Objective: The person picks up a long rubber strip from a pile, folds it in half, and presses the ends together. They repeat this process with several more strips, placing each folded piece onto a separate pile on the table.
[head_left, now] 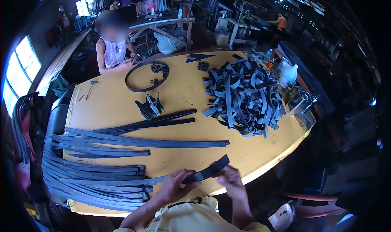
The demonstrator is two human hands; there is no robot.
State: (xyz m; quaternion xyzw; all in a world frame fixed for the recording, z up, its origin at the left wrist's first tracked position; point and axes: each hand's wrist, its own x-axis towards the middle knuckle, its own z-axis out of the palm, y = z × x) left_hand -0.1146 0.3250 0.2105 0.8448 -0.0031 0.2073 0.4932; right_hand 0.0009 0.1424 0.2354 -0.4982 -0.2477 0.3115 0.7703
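A dark strap (pixel 207 173) is held over the near edge of the yellow table (pixel 179 160). My left hand (pixel 176 186) is closed around the strap, its thumb near a lighter band. My right hand (pixel 230 178) is closed at the strap's other side, below its raised free end. A long strap section runs left from my left hand over a stack of flat dark straps (pixel 102 169). More long straps (pixel 163 142) lie beyond that stack, with their ends pointing right.
A tangled pile of straps (pixel 244 95) covers the table's right part. Tools (pixel 150 106), a strap hoop (pixel 127 82) and a hammer (pixel 93 82) lie farther back. Bottles (pixel 288 76) stand at the right edge. Another person (pixel 114 52) is at the far left side.
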